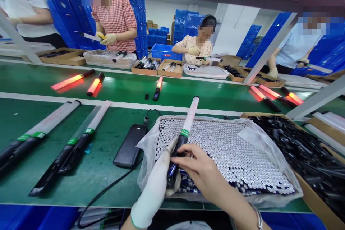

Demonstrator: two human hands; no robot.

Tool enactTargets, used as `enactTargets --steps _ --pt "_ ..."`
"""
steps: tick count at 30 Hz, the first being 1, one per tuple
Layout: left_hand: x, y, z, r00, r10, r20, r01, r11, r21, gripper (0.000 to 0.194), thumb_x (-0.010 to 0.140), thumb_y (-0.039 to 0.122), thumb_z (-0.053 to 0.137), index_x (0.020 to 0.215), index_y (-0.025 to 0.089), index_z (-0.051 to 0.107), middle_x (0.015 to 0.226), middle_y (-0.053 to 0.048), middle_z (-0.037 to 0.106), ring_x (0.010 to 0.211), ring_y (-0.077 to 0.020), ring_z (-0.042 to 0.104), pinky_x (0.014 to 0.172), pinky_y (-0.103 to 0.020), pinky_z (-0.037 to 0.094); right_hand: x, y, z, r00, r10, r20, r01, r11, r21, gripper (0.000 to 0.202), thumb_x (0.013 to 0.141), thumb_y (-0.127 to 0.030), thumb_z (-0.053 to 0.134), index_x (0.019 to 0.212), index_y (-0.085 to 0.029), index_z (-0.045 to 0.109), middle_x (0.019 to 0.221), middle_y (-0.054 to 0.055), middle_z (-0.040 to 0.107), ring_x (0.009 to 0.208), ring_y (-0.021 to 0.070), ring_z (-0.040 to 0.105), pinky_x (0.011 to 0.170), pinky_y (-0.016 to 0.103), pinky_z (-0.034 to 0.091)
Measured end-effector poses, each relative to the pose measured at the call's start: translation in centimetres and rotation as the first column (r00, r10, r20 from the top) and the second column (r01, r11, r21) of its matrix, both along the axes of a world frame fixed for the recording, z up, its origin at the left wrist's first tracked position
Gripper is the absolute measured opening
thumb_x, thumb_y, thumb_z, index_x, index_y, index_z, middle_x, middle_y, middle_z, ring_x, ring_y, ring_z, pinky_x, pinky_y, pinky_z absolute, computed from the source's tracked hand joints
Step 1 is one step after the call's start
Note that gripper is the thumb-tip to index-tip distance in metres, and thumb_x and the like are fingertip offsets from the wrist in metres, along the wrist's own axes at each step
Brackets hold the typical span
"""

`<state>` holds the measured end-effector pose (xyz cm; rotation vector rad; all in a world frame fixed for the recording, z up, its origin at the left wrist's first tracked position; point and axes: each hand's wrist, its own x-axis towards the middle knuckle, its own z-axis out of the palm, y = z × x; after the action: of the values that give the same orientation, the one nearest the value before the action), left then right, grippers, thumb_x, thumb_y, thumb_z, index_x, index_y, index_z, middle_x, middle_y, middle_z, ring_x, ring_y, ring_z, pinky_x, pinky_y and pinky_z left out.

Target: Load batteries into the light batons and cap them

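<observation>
My left hand (159, 176), in a white glove, is wrapped round the black handle of a light wand (192, 113) with a pale tube and a green band. The wand slants up and away over a plastic-lined tray of batteries (229, 147). Bare, with bent fingers, my right hand (201, 167) presses on the open side of the handle, where blue batteries show. Its fingertips touch the handle; whether they also pinch a battery is hidden.
Several unlit wands (81, 140) and a black power bank (130, 146) lie at the left. A box of black parts (304, 158) stands right. Lit wands (94, 85) lie on the green belt (124, 86). Several people work beyond it.
</observation>
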<state>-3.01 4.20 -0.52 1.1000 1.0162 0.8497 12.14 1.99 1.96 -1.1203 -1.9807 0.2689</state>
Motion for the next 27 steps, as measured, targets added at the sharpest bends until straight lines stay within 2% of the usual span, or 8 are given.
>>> enactTargets --steps 3,6,11,15,17,19,23,27 --pt "-0.4 -0.5 0.6 0.994 -0.091 0.052 0.095 0.992 -0.084 0.066 0.09 0.055 0.05 0.149 0.033 0.03 0.075 -0.002 0.061 0.055 -0.0116 0.053 0.037 -0.014 0.034 1.0 -0.5 -0.2 0.991 -0.11 -0.073 0.107 0.993 -0.042 0.03 0.093 -0.013 0.05 0.107 -0.026 0.073 0.109 0.009 0.062 0.086 0.0159 0.063 0.072 0.029 0.056" --pt "-0.5 -0.6 1.3 0.987 -0.145 0.066 0.152 0.98 -0.125 0.069 0.091 0.047 0.052 0.151 0.037 0.02 0.064 0.003 0.051 0.054 -0.0103 0.048 0.037 -0.01 0.025 2.8 -1.1 -0.3 0.963 -0.252 -0.098 0.241 0.964 -0.116 0.025 0.093 -0.016 0.052 0.104 -0.024 0.073 0.1 0.006 0.066 0.087 0.0168 0.065 0.074 0.029 0.055" --pt "-0.1 -0.3 1.8 0.989 -0.144 0.036 0.148 0.976 -0.162 0.07 0.09 0.049 0.052 0.151 0.037 0.02 0.057 0.005 0.045 0.045 -0.0097 0.039 0.035 -0.012 0.023 4.0 -0.4 -1.8 0.956 -0.205 0.21 0.26 0.924 -0.279 0.028 0.089 -0.006 0.052 0.101 -0.02 0.073 0.096 0.004 0.073 0.09 0.0187 0.067 0.081 0.032 0.055" --pt "-0.1 -0.2 2.0 0.986 -0.101 0.134 0.126 0.972 -0.198 0.071 0.085 0.031 0.05 0.151 0.034 0.024 0.061 0.002 0.048 0.05 -0.0103 0.043 0.038 -0.013 0.019 2.4 1.0 -3.4 0.857 -0.168 0.488 0.3 0.931 -0.206 0.028 0.086 -0.002 0.055 0.099 -0.019 0.072 0.092 0.005 0.071 0.085 0.0207 0.066 0.071 0.032 0.055" --pt "-0.3 -0.2 2.0 0.978 -0.087 0.192 0.132 0.963 -0.236 0.087 0.07 0.018 0.048 0.152 0.032 0.022 0.063 0.002 0.05 0.051 -0.01 0.044 0.04 -0.014 0.017 1.7 1.5 -3.9 0.803 -0.175 0.57 0.304 0.942 -0.139 0.023 0.083 0.0 0.058 0.09 -0.018 0.071 0.086 0.005 0.069 0.081 0.0216 0.065 0.065 0.031 0.053" --pt "-0.3 -0.1 2.1 0.976 -0.071 0.205 0.124 0.958 -0.259 0.096 0.059 0.015 0.045 0.151 0.033 0.025 0.063 0.002 0.051 0.051 -0.0103 0.045 0.04 -0.015 0.016 1.4 1.7 -4.0 0.778 -0.181 0.602 0.295 0.951 -0.094 0.019 0.081 0.0 0.06 0.084 -0.017 0.067 0.083 0.005 0.068 0.08 0.0228 0.064 0.063 0.032 0.052" --pt "-0.1 0.0 1.9 0.988 -0.061 0.139 0.093 0.966 -0.242 0.078 0.074 0.02 0.047 0.149 0.035 0.03 0.056 0.003 0.047 0.045 -0.0096 0.042 0.039 -0.014 0.016 1.8 1.3 -3.8 0.851 -0.184 0.491 0.284 0.949 -0.137 0.015 0.088 -0.006 0.056 0.094 -0.016 0.066 0.086 0.006 0.068 0.081 0.0234 0.063 0.068 0.037 0.053" --pt "0.5 0.2 1.4 0.99 -0.039 0.138 0.074 0.963 -0.258 0.071 0.083 0.036 0.059 0.148 0.035 0.03 0.065 0.004 0.044 0.044 -0.0071 0.042 0.037 -0.012 0.02 2.4 0.0 -3.1 0.954 -0.247 0.17 0.283 0.928 -0.241 0.032 0.09 -0.012 0.055 0.121 -0.02 0.06 0.097 0.005 0.07 0.08 0.0187 0.063 0.072 0.033 0.053"
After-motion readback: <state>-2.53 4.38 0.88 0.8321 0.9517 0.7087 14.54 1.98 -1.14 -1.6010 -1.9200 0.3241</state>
